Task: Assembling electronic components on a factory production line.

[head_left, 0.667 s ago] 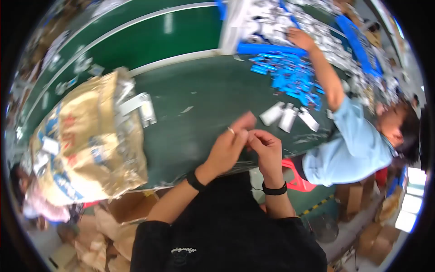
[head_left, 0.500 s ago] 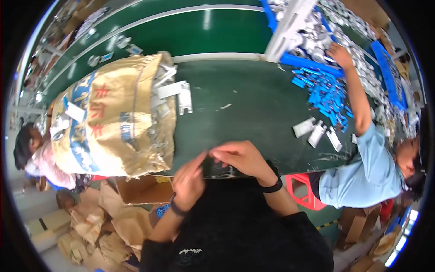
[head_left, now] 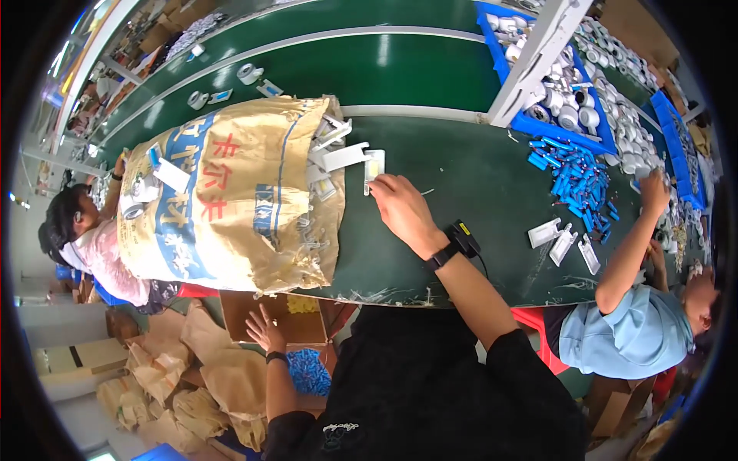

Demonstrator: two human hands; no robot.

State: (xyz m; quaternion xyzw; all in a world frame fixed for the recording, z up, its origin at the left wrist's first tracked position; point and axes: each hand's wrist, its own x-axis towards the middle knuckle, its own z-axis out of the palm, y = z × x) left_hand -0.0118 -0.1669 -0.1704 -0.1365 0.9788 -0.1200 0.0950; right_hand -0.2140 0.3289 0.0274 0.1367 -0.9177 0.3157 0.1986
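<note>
My right hand [head_left: 406, 215] reaches over the green work table, its fingers closed on the near end of a white plastic housing [head_left: 375, 169]. That piece lies beside the open mouth of a large tan sack [head_left: 223, 192]. More white plastic parts [head_left: 344, 156] spill out of the sack's mouth. Down at the left, below the table edge, my left hand [head_left: 265, 332] is open with its fingers spread and nothing in it. It is in front of an open cardboard box [head_left: 240, 315] with yellow bits inside.
Blue cylindrical pieces [head_left: 576, 184] lie heaped at the right, near white housings [head_left: 563, 244]. Blue bins [head_left: 530, 123] of white round parts stand behind a white post [head_left: 538, 61]. A person in a light blue shirt [head_left: 626, 330] works at the right; another in pink [head_left: 115, 261] at the left.
My hands were close together at the table's front edge. The right has moved forward to the white housing; the left has dropped left below the table and opened. The view has shifted.
</note>
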